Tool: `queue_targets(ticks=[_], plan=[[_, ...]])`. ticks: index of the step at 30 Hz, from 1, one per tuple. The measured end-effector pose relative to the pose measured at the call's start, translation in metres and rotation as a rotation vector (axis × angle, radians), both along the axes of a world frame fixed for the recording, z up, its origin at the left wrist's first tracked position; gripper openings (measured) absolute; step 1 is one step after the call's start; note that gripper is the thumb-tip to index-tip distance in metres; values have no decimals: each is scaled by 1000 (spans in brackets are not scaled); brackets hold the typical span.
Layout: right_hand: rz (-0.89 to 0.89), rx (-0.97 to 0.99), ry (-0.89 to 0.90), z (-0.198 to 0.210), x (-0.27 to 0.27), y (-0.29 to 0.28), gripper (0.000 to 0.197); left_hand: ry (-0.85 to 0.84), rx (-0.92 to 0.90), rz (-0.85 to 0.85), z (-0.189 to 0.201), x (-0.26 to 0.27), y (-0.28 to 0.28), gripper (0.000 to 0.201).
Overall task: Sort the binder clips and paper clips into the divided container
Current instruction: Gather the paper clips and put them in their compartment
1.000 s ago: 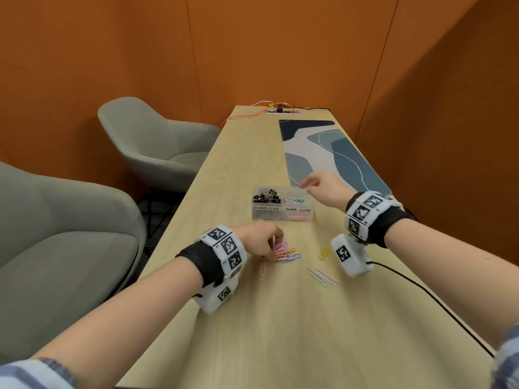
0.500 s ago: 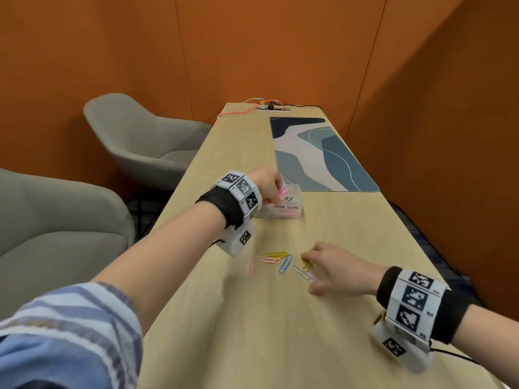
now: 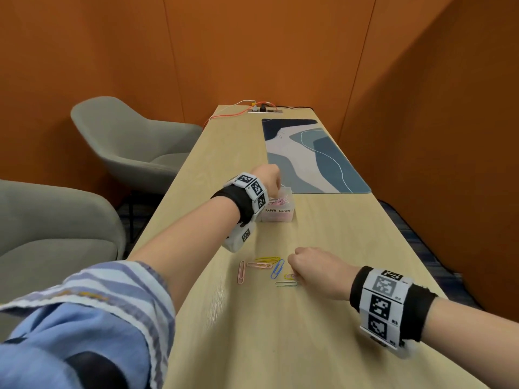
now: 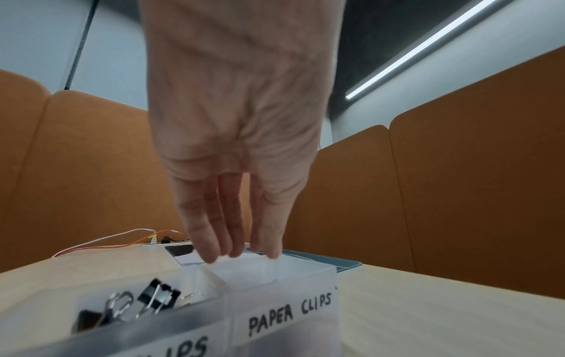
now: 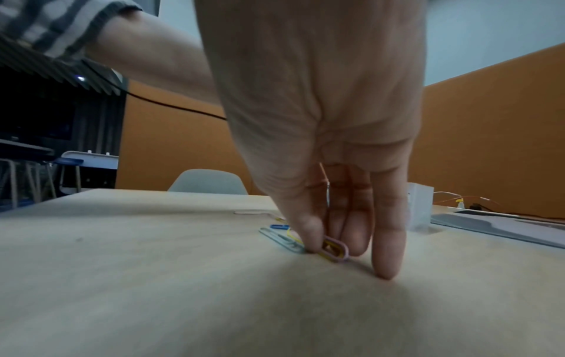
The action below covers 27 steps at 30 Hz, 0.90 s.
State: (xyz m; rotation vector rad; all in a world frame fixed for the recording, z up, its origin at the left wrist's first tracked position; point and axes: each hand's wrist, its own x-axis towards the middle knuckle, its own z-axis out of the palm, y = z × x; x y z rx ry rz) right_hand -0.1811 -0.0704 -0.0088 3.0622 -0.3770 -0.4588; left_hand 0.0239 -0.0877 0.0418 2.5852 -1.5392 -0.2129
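Note:
The clear divided container (image 3: 282, 217) stands mid-table. In the left wrist view its left cell holds black binder clips (image 4: 155, 299), and the right cell is labelled PAPER CLIPS (image 4: 290, 314). Pink paper clips (image 3: 276, 203) lie in that right cell. My left hand (image 4: 241, 256) hangs over that cell with straight fingers, holding nothing. Nearer to me, my right hand (image 5: 330, 246) rests its fingertips on the table, where thumb and fingers pinch a pink and a yellow paper clip (image 5: 334, 250). Loose clips lie to its left: pink (image 3: 241, 272), yellow (image 3: 266, 259), blue (image 3: 277, 269) and grey-green (image 3: 286, 284).
A blue patterned desk mat (image 3: 311, 155) lies behind the container. Cables and a socket strip (image 3: 264, 109) sit at the table's far end. Two grey armchairs (image 3: 132, 147) stand along the left side. Orange walls close in on the right and the back.
My left hand carried pink clips to the container and has straightened its fingers over the paper clip cell. My right hand came back from the container and has closed its fingers on clips on the table.

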Motion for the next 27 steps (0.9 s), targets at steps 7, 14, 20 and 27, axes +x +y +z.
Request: queue_targets(ticks=[7,14,20,27], plan=[[-29,71,84,14,7,-3,9,60,-167,-69,7,-14,54,20],[-463,557,-313,47,65,-61,16,193,216,-11,-25,-20,123,34],[-517,361,-509,57,106,-71,24,143,250,-121,-51,-35,141,63],[-167,249,-201,34,72,-12,32,71,219,-131,-50,-33,133,43]])
